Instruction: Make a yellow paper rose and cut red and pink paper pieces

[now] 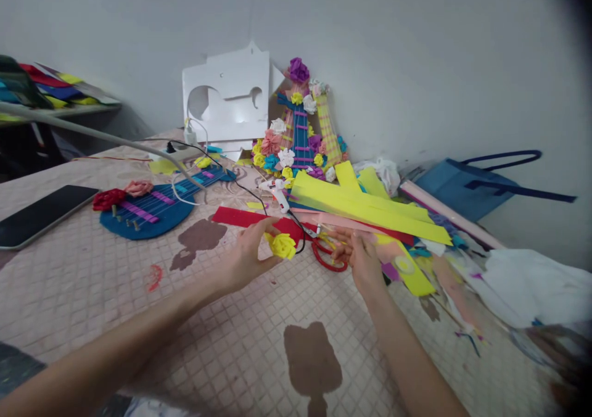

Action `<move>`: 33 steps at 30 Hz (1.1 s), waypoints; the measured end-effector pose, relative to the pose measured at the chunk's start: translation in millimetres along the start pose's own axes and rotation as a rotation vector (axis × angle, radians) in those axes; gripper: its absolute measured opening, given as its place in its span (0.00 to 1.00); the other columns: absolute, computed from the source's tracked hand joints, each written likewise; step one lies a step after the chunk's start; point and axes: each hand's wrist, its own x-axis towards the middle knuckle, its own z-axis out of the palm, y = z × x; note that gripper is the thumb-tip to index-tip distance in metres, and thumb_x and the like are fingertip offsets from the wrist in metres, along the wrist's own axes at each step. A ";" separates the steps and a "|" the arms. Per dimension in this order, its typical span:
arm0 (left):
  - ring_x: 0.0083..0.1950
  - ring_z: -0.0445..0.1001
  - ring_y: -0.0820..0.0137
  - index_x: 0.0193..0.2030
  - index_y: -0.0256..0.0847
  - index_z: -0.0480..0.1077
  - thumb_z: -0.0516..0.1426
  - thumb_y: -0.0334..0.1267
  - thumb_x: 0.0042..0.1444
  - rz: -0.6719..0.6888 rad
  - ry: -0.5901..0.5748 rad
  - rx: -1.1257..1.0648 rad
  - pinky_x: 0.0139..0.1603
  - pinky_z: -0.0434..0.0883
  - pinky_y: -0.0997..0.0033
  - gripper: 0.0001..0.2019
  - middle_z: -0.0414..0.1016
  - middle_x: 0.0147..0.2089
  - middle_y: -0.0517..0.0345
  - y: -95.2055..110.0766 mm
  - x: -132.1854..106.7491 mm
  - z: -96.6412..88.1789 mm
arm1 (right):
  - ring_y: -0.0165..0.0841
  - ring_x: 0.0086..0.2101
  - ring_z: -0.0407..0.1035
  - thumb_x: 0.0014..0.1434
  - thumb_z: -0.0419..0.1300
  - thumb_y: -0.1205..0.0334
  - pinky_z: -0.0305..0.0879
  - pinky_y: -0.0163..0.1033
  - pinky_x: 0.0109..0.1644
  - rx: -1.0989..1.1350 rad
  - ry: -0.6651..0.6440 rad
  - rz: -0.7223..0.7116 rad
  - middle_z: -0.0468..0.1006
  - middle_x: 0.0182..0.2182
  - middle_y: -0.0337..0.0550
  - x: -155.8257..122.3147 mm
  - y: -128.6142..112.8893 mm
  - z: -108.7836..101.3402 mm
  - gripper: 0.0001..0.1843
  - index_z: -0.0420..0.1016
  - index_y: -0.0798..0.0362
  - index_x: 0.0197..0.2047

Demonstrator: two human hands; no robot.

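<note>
My left hand (247,253) is pinched on a small yellow foam rose (281,245), holding it just above the patterned cloth. My right hand (361,256) reaches forward with its fingers curled beside the red-handled scissors (326,256) and touches the pile of foam strips; whether it grips anything is unclear. A white glue gun (277,192) lies just beyond the hands, its black cord looping toward the scissors. A red foam strip (250,218) lies behind the rose.
Yellow foam strips (365,204) are stacked at the right. A blue foam guitar (157,207) with red and pink roses lies left, beside a dark tablet (41,213). A flower-covered craft (300,133) leans on the wall by a white cut-out board (226,99). A blue bag (472,189) sits far right.
</note>
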 end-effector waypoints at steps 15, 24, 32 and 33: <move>0.52 0.70 0.62 0.60 0.43 0.53 0.60 0.33 0.50 -0.033 0.004 -0.085 0.54 0.66 0.55 0.31 0.72 0.49 0.51 -13.1 -17.7 4.8 | 0.42 0.37 0.69 0.55 0.51 0.66 0.65 0.44 0.38 -1.112 0.081 -0.530 0.75 0.37 0.50 8.5 -3.1 -26.8 0.10 0.72 0.53 0.39; 0.52 0.70 0.63 0.60 0.44 0.52 0.60 0.32 0.50 0.001 -0.030 -0.055 0.55 0.65 0.55 0.32 0.71 0.49 0.52 -10.5 -18.7 1.8 | 0.34 0.27 0.68 0.58 0.53 0.58 0.63 0.39 0.31 -1.065 0.100 -0.510 0.76 0.35 0.48 9.2 -0.9 -28.2 0.13 0.72 0.53 0.44; 0.55 0.68 0.63 0.62 0.45 0.50 0.61 0.31 0.48 0.012 -0.097 -0.087 0.56 0.63 0.56 0.35 0.69 0.52 0.53 -11.0 -23.3 6.9 | 0.39 0.32 0.68 0.60 0.53 0.59 0.66 0.44 0.37 -1.035 0.110 -0.631 0.73 0.26 0.44 3.8 -6.0 -18.0 0.12 0.70 0.52 0.27; 0.54 0.68 0.63 0.62 0.46 0.50 0.61 0.31 0.48 0.017 -0.106 -0.087 0.56 0.63 0.56 0.36 0.69 0.52 0.53 -11.5 -23.6 7.9 | 0.39 0.34 0.69 0.60 0.53 0.59 0.66 0.44 0.39 -1.013 0.100 -0.634 0.75 0.28 0.45 2.8 -6.7 -16.8 0.10 0.71 0.52 0.29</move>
